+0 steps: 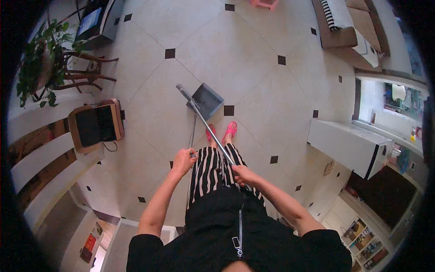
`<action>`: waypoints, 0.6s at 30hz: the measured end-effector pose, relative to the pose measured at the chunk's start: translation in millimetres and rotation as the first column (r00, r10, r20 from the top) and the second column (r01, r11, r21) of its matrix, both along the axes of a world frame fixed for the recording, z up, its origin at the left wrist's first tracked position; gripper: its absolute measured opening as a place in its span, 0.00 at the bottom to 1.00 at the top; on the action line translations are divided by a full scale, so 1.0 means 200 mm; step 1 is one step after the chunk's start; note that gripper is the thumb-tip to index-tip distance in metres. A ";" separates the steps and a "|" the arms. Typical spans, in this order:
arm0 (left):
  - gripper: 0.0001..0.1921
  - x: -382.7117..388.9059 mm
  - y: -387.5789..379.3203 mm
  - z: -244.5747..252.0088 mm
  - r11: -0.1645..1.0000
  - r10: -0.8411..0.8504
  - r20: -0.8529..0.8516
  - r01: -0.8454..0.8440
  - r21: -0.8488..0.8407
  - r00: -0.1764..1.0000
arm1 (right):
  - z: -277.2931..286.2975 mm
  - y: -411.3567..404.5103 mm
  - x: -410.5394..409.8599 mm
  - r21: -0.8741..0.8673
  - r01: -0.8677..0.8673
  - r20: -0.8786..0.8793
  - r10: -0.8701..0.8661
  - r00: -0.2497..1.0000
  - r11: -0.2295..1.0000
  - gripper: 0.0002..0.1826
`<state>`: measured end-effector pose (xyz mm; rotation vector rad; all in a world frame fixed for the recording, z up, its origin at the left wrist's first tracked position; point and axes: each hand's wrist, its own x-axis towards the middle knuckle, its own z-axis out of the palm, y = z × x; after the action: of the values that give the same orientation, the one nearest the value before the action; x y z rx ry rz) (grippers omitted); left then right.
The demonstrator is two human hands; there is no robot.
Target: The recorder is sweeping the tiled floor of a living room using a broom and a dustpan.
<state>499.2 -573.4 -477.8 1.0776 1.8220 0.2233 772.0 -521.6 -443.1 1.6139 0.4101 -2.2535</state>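
Observation:
My left hand is closed around the top of a thin dustpan handle. The handle runs down to a grey dustpan, which rests on the floor ahead of my feet. In my right hand is a metal broom handle, slanting forward and to the left across my legs. Its narrow broom head lies over the left rim of the dustpan in this view. Small dark specks show inside the pan; what they are is too small to tell.
Pale floor tiles with dark square insets surround me. On the left are a chair with a dark flat panel and a leafy plant. A white refrigerator-like cabinet and a sofa stand right. A pink stool is ahead.

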 end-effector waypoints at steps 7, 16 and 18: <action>0.13 0.02 0.00 -0.08 0.998 0.034 0.049 -0.031 -0.058 0.998 | 0.28 -0.02 0.18 -0.012 -0.030 -0.025 0.029 0.999 0.999 0.19; 0.12 -0.04 -0.22 0.11 0.956 0.284 0.116 -0.271 -0.115 0.952 | -0.35 0.58 0.10 0.663 -0.722 0.525 0.565 0.636 0.198 0.24; 0.11 -0.02 -0.28 0.19 0.942 0.329 0.076 -0.322 -0.090 0.941 | -0.60 0.81 -0.08 0.679 -0.677 0.495 0.504 0.708 0.285 0.23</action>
<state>494.7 -630.1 -439.6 0.6960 1.9040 0.3889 757.0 -359.5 -563.5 1.5607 1.9306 -1.2705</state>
